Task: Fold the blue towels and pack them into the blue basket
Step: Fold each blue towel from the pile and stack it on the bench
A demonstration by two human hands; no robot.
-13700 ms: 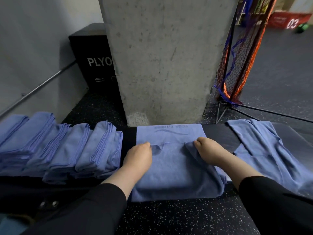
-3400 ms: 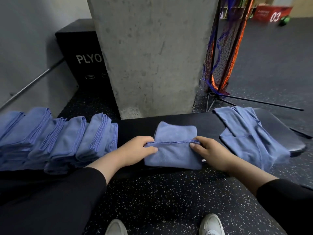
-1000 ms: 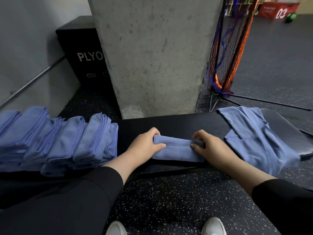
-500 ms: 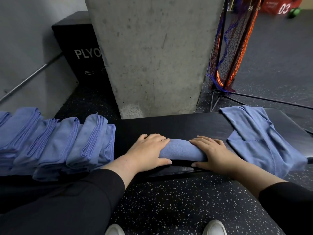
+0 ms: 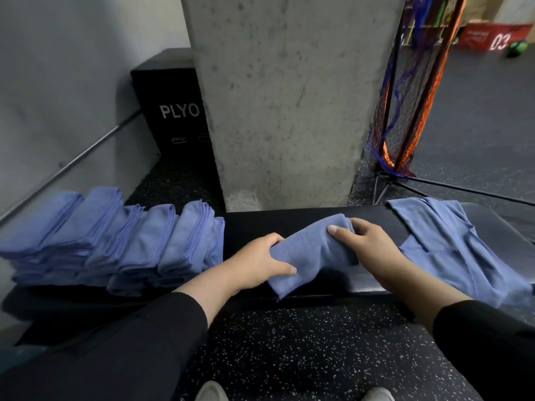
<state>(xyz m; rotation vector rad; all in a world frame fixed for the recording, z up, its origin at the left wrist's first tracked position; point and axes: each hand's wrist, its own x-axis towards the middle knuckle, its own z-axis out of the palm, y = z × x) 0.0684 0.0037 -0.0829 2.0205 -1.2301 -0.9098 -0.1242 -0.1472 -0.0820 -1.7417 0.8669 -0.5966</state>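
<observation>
Both arms wear long black sleeves, the left sleeve (image 5: 150,328) and the right sleeve (image 5: 486,340), each ending at the wrist. The left hand (image 5: 257,266) and right hand (image 5: 373,250) are bare, with no gloves, rings or watch showing. At the bottom edge, the toes of two white shoes, the left shoe (image 5: 211,392) and the right shoe (image 5: 377,394), show on the speckled floor.

A gym: a black PLYO box (image 5: 170,108), speckled rubber floor (image 5: 304,351), padded bench (image 5: 289,224), red box marked 03 (image 5: 492,36).
</observation>
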